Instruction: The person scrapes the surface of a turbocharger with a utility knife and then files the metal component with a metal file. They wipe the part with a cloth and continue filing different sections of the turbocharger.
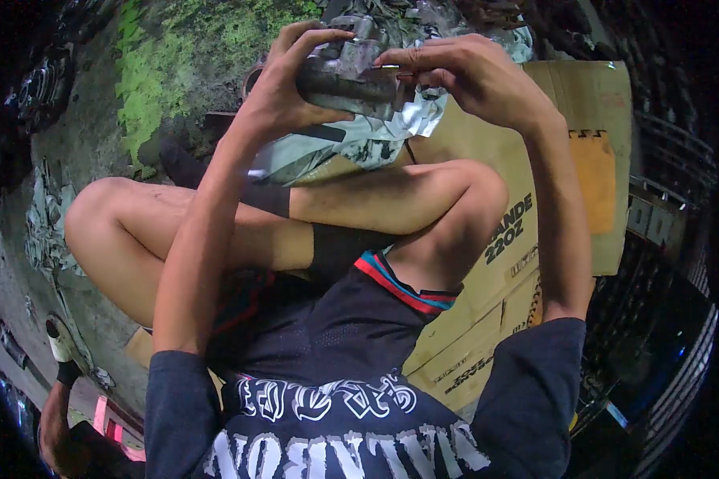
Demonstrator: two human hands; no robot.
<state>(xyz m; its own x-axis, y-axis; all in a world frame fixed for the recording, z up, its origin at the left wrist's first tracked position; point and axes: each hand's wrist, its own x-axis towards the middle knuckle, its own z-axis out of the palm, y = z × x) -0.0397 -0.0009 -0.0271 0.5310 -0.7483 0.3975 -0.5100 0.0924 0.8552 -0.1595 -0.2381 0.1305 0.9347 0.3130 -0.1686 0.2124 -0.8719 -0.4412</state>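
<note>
A grey, greasy cast-metal machine part (347, 80) is up in front of my crossed legs. My left hand (276, 92) is closed around its left end, fingers over the top and thumb along the lower edge. At the part's right side, my right hand (471, 76) is closed in a pinch, fingertips against or just beside the metal. A thin bright sliver shows at those fingertips, too small to name. Under the part lies a crumpled, stained white sheet (375, 148), partly hidden by the part and my leg.
Flattened cardboard (487, 168) lies under and right of my legs, with an orange piece (591, 184) on it. Green-stained concrete floor (152, 88) extends to the left. Another person's foot (60, 343) is at lower left. Dark metal parts (44, 80) sit at upper left.
</note>
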